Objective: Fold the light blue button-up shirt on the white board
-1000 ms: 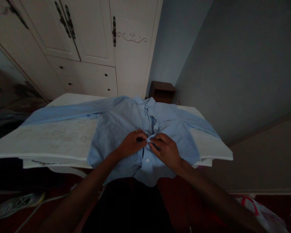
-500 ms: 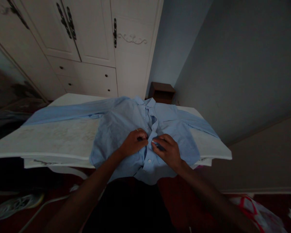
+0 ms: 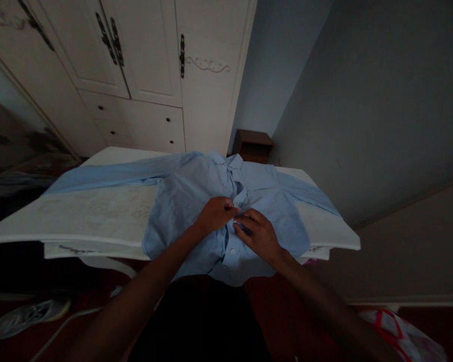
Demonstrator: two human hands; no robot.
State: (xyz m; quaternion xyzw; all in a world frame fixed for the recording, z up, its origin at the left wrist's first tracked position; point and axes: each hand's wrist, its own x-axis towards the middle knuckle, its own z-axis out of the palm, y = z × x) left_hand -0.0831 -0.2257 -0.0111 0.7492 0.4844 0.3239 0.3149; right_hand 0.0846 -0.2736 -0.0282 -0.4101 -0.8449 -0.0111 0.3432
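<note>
A light blue button-up shirt [image 3: 181, 193] lies front up on a white table [image 3: 79, 213], sleeves spread to both sides and its hem hanging over the near edge. My left hand [image 3: 216, 213] pinches the left edge of the shirt's front opening at mid-chest. My right hand [image 3: 258, 234] pinches the right edge of that opening, fingertips nearly touching the left hand's. A white button [image 3: 232, 251] shows just below the hands.
A cream wardrobe [image 3: 143, 65] with dark handles and drawers stands behind the table. A small brown wooden stand [image 3: 253, 144] sits in the corner by the grey-blue wall. A white and red bag [image 3: 407, 332] lies on the dark red floor at the lower right.
Both hands have shifted slightly up the shirt's front opening, from just above the lower button toward mid-chest. The shirt itself stays in place.
</note>
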